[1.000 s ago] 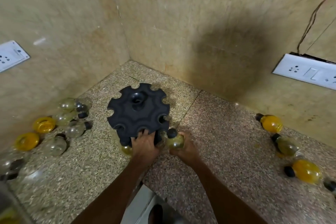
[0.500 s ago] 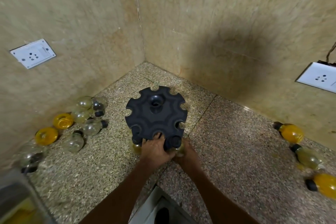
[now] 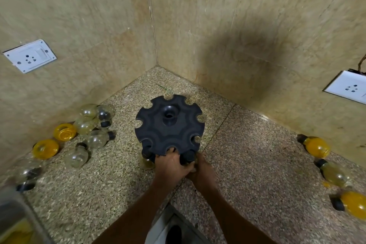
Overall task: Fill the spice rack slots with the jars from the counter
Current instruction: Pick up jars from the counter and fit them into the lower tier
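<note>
Black round spice rack [image 3: 169,127] stands upright on the speckled tabletop [image 3: 257,164], near the corner where two tiled walls meet. Its top disc has scalloped slots around the rim and a hollow hub at centre. Most rim slots facing the walls show open.

Left hand [image 3: 172,165] rests on the near edge of the rack, fingertips curled over the disc rim at a slot; the grip is closed on the rack edge. Right hand [image 3: 204,172] sits just beside it, low at the rack's near-right side, partly hidden behind the left hand. Its fingers appear to wrap a dark-capped jar [image 3: 188,157] at a near slot, but the grip is too covered to tell for certain. Another jar [image 3: 147,157] hangs in the near-left slot, cap up, pale body below.

Left of the rack, near the wall: a loose cluster of clear jars [image 3: 93,123] lying on their sides, plus two yellow jars [image 3: 64,131] further out. Right side, well apart from the rack: three yellowish jars [image 3: 316,146] lying in a row along the wall.

White socket plates on the left wall [image 3: 29,55] and right wall [image 3: 348,87].
</note>
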